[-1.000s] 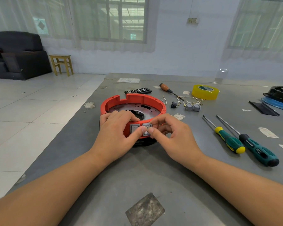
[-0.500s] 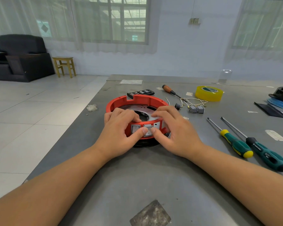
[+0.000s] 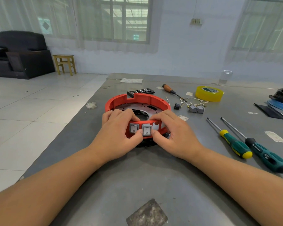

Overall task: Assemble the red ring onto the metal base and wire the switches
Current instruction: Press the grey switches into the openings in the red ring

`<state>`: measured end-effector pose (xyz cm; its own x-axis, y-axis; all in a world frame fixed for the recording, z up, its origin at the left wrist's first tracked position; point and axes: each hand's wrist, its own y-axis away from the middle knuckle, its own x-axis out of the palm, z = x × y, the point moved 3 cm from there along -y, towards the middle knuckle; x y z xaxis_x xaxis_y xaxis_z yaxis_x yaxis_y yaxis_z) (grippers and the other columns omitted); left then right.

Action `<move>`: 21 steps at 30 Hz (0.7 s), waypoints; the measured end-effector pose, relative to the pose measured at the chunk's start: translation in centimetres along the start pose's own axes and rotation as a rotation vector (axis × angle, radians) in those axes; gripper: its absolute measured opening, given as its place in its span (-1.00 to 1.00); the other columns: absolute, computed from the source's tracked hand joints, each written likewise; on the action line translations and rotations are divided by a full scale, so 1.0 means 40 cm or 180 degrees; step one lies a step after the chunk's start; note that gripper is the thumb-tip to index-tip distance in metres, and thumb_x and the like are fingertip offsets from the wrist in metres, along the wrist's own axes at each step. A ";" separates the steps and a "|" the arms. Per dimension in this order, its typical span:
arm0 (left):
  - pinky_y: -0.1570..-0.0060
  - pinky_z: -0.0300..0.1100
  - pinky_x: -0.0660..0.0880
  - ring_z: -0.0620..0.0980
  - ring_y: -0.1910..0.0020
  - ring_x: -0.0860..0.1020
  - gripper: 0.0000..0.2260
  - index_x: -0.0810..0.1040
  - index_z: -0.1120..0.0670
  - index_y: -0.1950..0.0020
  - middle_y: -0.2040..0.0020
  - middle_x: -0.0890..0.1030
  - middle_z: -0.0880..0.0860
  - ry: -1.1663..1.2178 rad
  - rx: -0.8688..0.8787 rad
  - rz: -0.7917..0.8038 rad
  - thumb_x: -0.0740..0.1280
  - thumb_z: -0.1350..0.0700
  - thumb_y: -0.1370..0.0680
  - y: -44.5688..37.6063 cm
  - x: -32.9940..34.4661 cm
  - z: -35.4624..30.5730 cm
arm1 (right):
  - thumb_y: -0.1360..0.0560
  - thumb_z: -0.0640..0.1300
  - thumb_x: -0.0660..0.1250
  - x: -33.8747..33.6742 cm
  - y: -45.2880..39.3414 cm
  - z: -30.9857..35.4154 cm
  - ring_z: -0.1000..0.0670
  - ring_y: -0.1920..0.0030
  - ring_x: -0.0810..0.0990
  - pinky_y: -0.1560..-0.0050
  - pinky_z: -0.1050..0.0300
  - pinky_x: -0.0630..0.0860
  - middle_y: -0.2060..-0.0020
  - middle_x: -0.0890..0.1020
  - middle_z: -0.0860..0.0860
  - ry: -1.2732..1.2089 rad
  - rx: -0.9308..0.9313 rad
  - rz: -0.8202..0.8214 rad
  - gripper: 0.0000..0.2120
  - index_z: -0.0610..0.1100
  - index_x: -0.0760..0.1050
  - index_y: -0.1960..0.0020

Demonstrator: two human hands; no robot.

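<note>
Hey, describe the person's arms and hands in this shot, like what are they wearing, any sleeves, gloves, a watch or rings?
Both forearms are bare as far as the frame shows: no sleeves come into view. The left hand and the right hand wear no gloves. No watch, bracelet or band shows at either wrist, and no rings show on the visible fingers. Fingernails look short and unpainted.
</note>
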<state>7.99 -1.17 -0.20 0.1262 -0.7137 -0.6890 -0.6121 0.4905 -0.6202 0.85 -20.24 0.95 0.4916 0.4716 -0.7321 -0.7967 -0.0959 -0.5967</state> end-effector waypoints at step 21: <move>-0.14 -0.18 0.22 -0.13 -0.09 0.22 -0.77 0.41 -0.18 -0.05 0.02 0.47 -0.18 0.0052 -0.0180 -0.0052 0.18 -0.24 -0.48 -0.003 0.009 -0.006 | -0.55 0.07 0.32 0.004 -0.010 -0.001 0.11 -0.03 0.53 -0.03 0.11 0.53 -0.04 0.58 0.13 0.0134 0.0051 -0.0040 -0.74 -0.01 0.55 -0.18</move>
<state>7.92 -1.59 -0.30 0.1241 -0.7298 -0.6723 -0.6533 0.4499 -0.6089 1.26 -20.15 1.04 0.5156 0.4352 -0.7380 -0.7958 -0.0759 -0.6008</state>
